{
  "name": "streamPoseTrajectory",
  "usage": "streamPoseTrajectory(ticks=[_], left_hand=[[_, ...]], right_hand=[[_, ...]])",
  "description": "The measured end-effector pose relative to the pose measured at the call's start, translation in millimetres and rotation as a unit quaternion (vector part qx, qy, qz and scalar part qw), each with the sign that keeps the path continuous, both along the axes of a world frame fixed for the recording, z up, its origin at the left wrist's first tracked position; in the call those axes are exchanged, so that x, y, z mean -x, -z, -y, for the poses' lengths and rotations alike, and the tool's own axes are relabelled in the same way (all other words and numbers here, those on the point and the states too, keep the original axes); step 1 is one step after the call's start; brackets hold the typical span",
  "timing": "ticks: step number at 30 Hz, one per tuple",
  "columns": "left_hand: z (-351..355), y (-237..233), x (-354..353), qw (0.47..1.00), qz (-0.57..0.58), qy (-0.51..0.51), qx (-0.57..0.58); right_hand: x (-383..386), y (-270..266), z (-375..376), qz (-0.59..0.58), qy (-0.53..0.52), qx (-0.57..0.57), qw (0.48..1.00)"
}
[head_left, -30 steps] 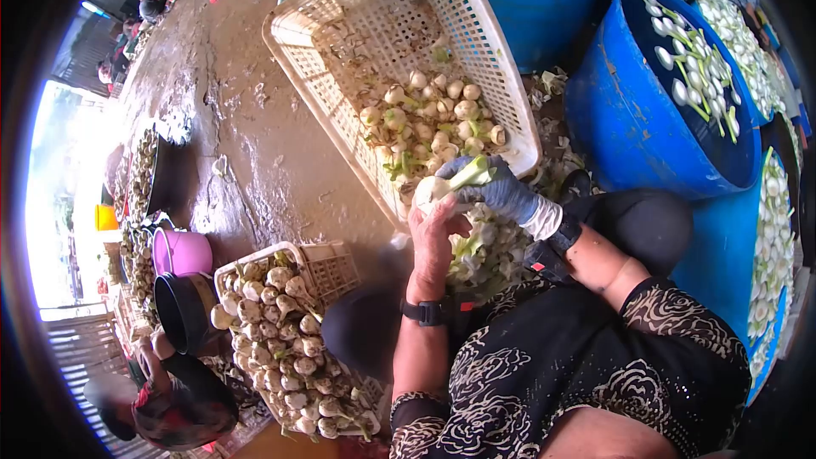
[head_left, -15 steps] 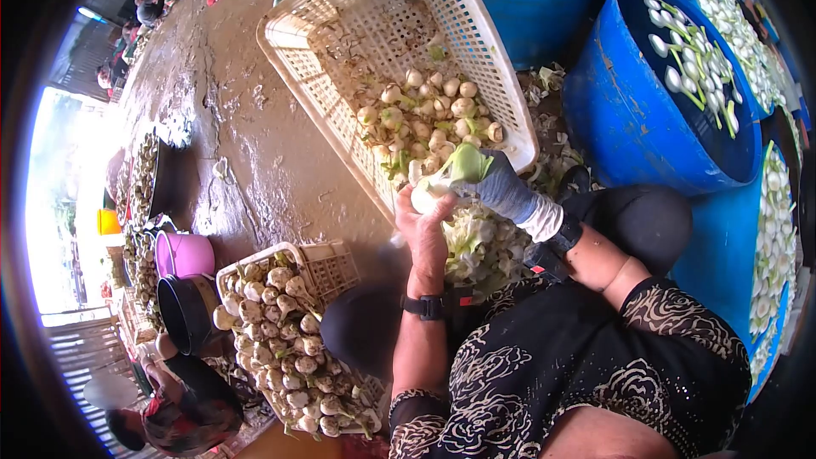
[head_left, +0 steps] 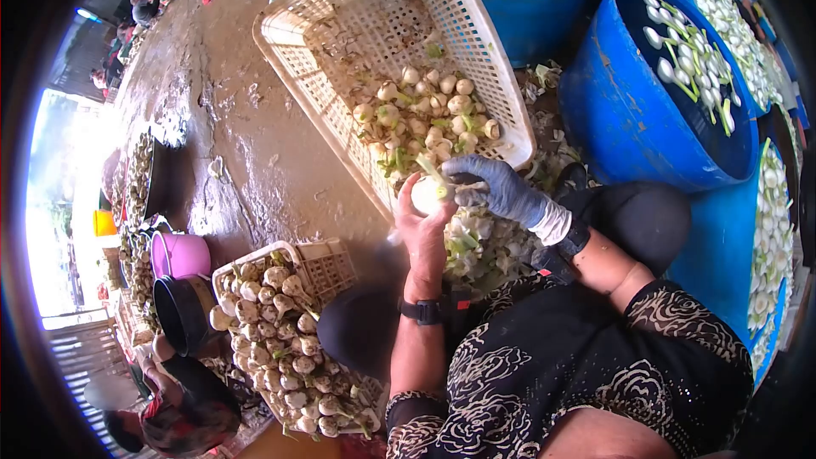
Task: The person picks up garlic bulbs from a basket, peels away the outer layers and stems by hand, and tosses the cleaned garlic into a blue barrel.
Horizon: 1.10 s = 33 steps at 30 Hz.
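My left hand [head_left: 422,234], bare with a black watch on the wrist, grips a round white bulb vegetable [head_left: 427,194] from below. My right hand [head_left: 501,189], in a grey-blue glove, presses on the bulb's right side with its fingers curled; whether it holds a tool is hidden. Both hands hover over the near rim of a tilted white lattice crate [head_left: 340,123] holding several trimmed white bulbs [head_left: 425,119]. A heap of cut green-white leaves [head_left: 480,246] lies under my hands, in front of my knees.
A second white crate [head_left: 327,268] of untrimmed bulbs stands at lower left beside a pink tub [head_left: 183,253] and a black pot [head_left: 174,310]. Blue tubs [head_left: 629,119] of floating bulbs stand to the right. Another person [head_left: 183,412] crouches lower left. The concrete floor [head_left: 246,102] is wet.
The long green leaf stalk on the bulb is gone from it. My gloved right hand has shifted onto the bulb's side, and both hands sit slightly lower against the crate rim.
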State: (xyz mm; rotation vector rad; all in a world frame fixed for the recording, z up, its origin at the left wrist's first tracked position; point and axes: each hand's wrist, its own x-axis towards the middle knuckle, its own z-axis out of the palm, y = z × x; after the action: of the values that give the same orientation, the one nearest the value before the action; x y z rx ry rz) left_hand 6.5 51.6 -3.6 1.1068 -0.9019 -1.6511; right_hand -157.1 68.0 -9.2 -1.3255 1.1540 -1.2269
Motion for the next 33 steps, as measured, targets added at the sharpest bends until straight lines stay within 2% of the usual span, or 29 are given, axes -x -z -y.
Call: streamPoseTrajectory(ticks=[1, 3, 4, 8, 10, 11, 12, 13, 15, 17, 19, 20, 23, 24, 25, 27, 29, 31, 33], left_hand=[[-0.7, 6.0, 3.8, 1.0, -0.001, 0.001, 0.001], [-4.3, 19.1, 11.1, 0.992, 0.074, -0.065, 0.073], [-4.9, 9.1, 10.7, 0.996, 0.061, -0.044, 0.042], [-3.2, 9.9, 3.8, 0.996, 0.081, 0.007, 0.036], [-1.1, 4.5, 1.6, 0.997, -0.039, 0.061, -0.02], [-1.8, -0.5, 1.1, 0.997, -0.039, 0.061, -0.019], [-3.0, -6.4, 0.2, 0.988, -0.113, 0.091, -0.042], [-3.6, -12.1, -0.1, 0.973, -0.186, 0.121, -0.065], [-3.6, -12.8, 1.0, 0.97, -0.196, 0.128, -0.07], [-0.8, -9.8, 0.4, 0.976, -0.151, 0.139, -0.076], [-2.8, -10.2, 3.9, 0.979, -0.147, 0.12, -0.077], [-3.5, -10.7, 5.0, 0.982, -0.142, 0.1, -0.077], [-2.5, -2.3, 4.4, 0.988, -0.129, 0.069, -0.05], [-1.8, 1.3, 4.6, 0.988, -0.129, 0.07, -0.051], [-0.9, 4.0, 5.4, 0.993, -0.098, 0.054, -0.035], [-1.1, 8.5, 7.5, 0.997, -0.067, 0.039, -0.02], [-4.0, 11.8, 12.8, 0.996, 0.071, -0.004, 0.055], [-3.9, 19.7, 13.5, 0.993, 0.084, -0.023, 0.079], [-4.5, 22.3, 12.0, 0.991, 0.115, 0.002, 0.071]], right_hand=[[-4.2, 8.0, 1.6, -0.167, 0.061, 0.14, 0.974], [-6.4, 21.6, 1.4, -0.216, 0.106, 0.175, 0.955], [-7.9, 17.7, 0.3, -0.215, 0.104, 0.175, 0.955], [-6.9, 6.8, -1.2, -0.257, 0.147, 0.112, 0.948], [-3.0, 9.7, 1.9, -0.258, 0.163, 0.081, 0.949], [2.7, 14.8, 6.6, -0.194, 0.157, 0.048, 0.967], [7.9, 18.5, 10.2, -0.129, 0.15, 0.016, 0.98], [11.4, 16.4, 11.4, -0.128, 0.15, 0.016, 0.98], [18.1, 13.1, 11.2, 0.062, 0.157, -0.001, 0.986], [18.3, 5.0, 8.8, 0.028, 0.152, 0.043, 0.987], [16.5, -5.1, 3.2, 0.032, 0.142, -0.03, 0.989], [18.8, -4.4, 3.0, 0.109, 0.137, -0.098, 0.98], [16.5, -17.3, 3.0, 0.111, 0.088, -0.057, 0.988], [20.7, -8.2, 5.2, 0.001, 0.052, -0.023, 0.998], [18.0, -11.2, 3.2, 0.001, 0.052, -0.025, 0.998], [5.3, -16.3, -3.9, -0.229, 0.078, 0.061, 0.968], [-3.3, -14.7, -6.1, -0.259, 0.114, 0.064, 0.957], [-6.0, -13.4, -6.7, -0.362, 0.112, 0.086, 0.921], [-4.7, -16.0, -5.2, -0.382, 0.101, 0.072, 0.916]])
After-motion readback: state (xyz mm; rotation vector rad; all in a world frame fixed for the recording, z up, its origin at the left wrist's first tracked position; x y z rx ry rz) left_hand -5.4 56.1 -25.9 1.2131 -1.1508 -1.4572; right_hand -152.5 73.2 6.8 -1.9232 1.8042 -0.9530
